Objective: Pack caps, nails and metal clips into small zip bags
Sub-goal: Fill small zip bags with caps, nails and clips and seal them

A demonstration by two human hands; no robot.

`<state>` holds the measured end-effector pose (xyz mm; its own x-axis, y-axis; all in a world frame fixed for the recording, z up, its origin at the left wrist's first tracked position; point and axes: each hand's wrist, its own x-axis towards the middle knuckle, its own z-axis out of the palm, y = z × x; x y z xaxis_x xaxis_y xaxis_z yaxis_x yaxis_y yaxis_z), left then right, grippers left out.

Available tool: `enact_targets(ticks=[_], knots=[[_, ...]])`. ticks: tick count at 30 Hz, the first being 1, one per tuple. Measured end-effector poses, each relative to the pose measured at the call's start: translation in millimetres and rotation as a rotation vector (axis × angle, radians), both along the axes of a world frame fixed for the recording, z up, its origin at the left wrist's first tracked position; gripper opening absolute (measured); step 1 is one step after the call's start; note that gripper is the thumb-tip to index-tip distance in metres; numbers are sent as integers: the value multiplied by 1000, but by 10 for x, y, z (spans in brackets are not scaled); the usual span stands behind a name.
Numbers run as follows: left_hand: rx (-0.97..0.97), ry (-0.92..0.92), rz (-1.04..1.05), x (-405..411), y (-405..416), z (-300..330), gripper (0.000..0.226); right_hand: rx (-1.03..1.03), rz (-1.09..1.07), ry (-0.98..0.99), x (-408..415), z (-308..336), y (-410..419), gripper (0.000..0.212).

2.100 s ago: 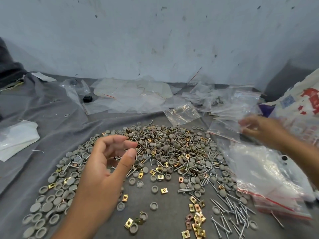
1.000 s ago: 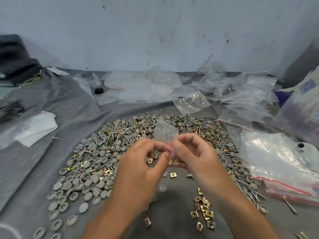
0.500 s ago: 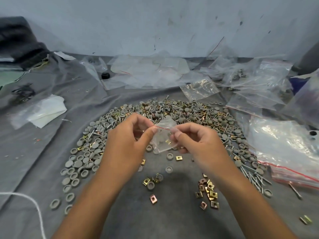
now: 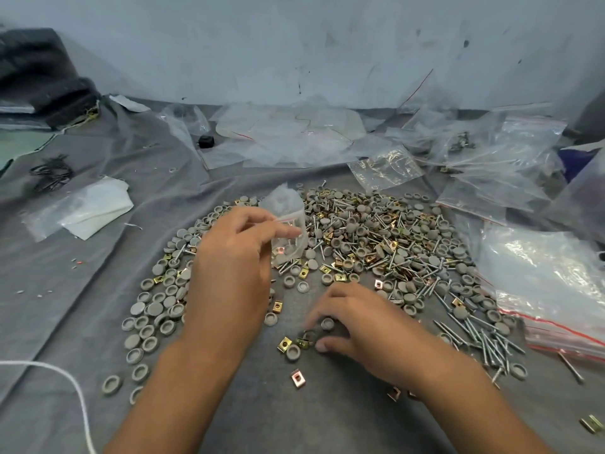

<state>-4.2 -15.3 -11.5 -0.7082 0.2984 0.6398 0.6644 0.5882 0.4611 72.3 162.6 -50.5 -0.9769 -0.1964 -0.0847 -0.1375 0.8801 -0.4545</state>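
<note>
White cord (image 4: 65, 385) at far left edge, folded plastic sheet (image 4: 95, 209) behind it, all on grey cloth (image 4: 59, 290) over the tabletop. Caps (image 4: 154, 309) spread loose left of centre. Left hand (image 4: 235, 257) raised over the pile, grip clamped on a small zip bag (image 4: 288, 224), thumb and forefinger pinching its mouth; bag looks open and almost empty, maybe one clip inside, hard to tell. Mixed pile (image 4: 376, 237) of caps, nails and clips sits just behind and right of the bag. Right hand (image 4: 357, 319) low on the cloth, fingers curled down onto a few caps and brass clips (image 4: 284, 344) near the front, grip closing but nothing clearly lifted yet. Nails (image 4: 481, 339) lie right of that hand. Stack of empty bags (image 4: 550, 290) at right edge. Step: picking parts for the bag, filling barely begun. Next: pinch a cap or clip, carry it up, drop it through the held-open mouth.
</note>
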Motion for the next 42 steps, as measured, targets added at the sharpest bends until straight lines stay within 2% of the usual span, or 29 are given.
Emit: enact_targets(ticks=[4,7,10,13,15,21,23,26,28,31,33,35,36,39,42], knots=[[-74,-51,-22,-22,7,-36,37,-26,6,-5,-27,-2,10,10],[-122,-100,-43,-21,16,-43,40,-86,7,-18,-33,12,16,6],[-166,-140,-68,-15,19,-46,43,-183,-65,48,-23,95,62,8],[-171,-179,-86,-4,22,-53,46,-358,-199,264,-19,212,95,7],[-181,-193,-95,2,40,-63,48,-393,-223,455,-15,269,76,10],[-201,-226,-139,43,122,-67,53,-93,-110,782,-55,239,-59,17],[-174,-255,-148,44,124,-73,50,-130,-139,859,-64,235,-62,22],[-106,-321,-184,39,130,-87,31,-174,-148,942,-76,235,-93,23],[-90,-326,-200,40,134,-89,33,-213,-139,927,-87,232,-100,23],[-77,-326,-154,9,105,-104,44,-334,-283,868,-106,247,28,16],[-59,-319,-119,-11,75,-98,47,-282,-357,602,-126,212,145,18],[-53,-303,-94,-26,52,-88,47,-61,-320,288,-153,116,172,19],[-50,-298,-89,-32,45,-87,47,41,-285,208,-162,69,150,22],[-34,-298,-88,-40,36,-86,48,158,-245,190,-187,1,60,27],[-18,-305,-82,-48,28,-80,49,109,-257,193,-214,-21,62,18]])
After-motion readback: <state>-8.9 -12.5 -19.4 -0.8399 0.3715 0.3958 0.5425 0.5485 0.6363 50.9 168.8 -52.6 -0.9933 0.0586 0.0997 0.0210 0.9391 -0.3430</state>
